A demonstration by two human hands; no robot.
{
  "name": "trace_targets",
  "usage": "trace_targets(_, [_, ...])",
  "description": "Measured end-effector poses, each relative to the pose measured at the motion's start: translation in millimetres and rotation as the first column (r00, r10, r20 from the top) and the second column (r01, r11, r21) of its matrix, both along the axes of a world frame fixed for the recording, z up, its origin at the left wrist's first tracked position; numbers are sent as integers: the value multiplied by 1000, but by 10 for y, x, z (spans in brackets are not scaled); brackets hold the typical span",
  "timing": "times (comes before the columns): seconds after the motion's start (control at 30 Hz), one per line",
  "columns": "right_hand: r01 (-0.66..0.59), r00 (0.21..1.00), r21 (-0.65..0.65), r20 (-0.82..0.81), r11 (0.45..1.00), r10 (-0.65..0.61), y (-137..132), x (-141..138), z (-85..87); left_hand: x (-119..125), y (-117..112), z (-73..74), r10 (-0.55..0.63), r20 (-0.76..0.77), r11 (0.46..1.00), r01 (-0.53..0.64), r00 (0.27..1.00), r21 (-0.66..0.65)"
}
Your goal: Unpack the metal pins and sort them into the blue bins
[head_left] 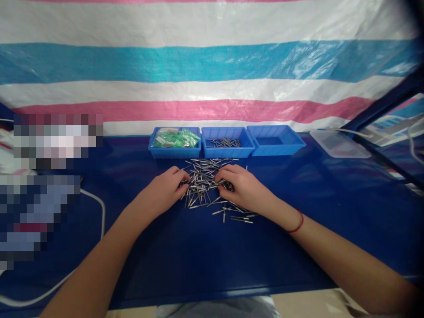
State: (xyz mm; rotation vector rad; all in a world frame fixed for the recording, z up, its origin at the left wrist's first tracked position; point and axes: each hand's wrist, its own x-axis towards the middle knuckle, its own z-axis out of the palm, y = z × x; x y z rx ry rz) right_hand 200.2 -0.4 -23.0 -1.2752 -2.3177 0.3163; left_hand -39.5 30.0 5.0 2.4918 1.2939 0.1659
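A heap of small metal pins [202,183] lies loose on the blue table [198,256], just in front of three blue bins. My left hand [165,190] rests on the heap's left side, fingers curled and pinched on some pins. My right hand [240,185] sits on the heap's right side, fingers curled round a few pins. A red string circles my right wrist.
Three blue bins stand in a row at the back: the left bin [175,142] holds green packets, the middle bin [225,142] holds metal pins, the right bin [276,140] looks bare. A clear lid [339,143] lies at the right. A white cable [96,207] runs at the left.
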Motion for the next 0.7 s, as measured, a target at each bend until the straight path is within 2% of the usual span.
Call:
trace_targets(0.17, [94,977,-87,-182,992,-109,-2,68,58,-12,27,-16,-17,53,1000,17,998,-4])
trace_targets(0.3, [121,959,-101,-245,988,-142,-4,150,116,-14,40,-19,-26,93,1000,25,995,7])
trace_targets(0.47, [94,978,-75,-177,993,-106,3,249,179,-21,68,5,-36,63,999,36,997,-7])
trace_targets(0.57, [85,987,-67,-129,994,-93,-30,308,245,-58,95,9,-83,73,995,79,994,64])
trace_targets(0.63, [100,989,-63,-101,993,-106,-100,358,291,-96,99,21,-90,65,990,82,994,115])
trace_targets(0.7, [140,986,-58,-84,988,-145,-226,417,309,-139,86,40,-75,37,993,71,996,97])
